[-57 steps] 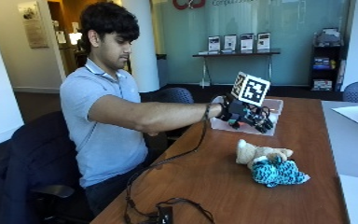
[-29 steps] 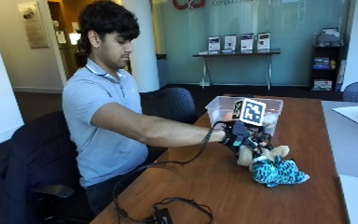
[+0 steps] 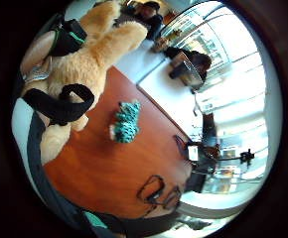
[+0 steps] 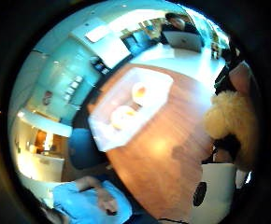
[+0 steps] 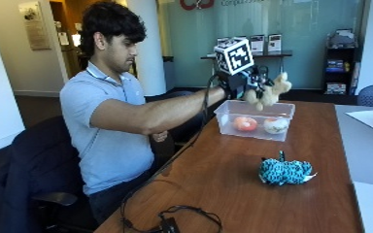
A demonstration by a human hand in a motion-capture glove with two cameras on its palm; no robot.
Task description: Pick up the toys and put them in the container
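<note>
One tan plush toy [image 5: 268, 92] hung pinched in my grip [image 5: 241, 82], its length dangling straight over the clear container [image 5: 254, 120] directly beneath.

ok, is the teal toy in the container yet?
No, the teal plush toy lies on the wooden table, apart from the clear container.

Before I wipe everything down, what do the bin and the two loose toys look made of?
Bin: clear, glossy plastic by the look; the balls inside show through its wall. Tan toy in the gloved hand: fuzzy plush. Teal toy on the table: soft fabric, dark-patterned, probably plush too.
</note>
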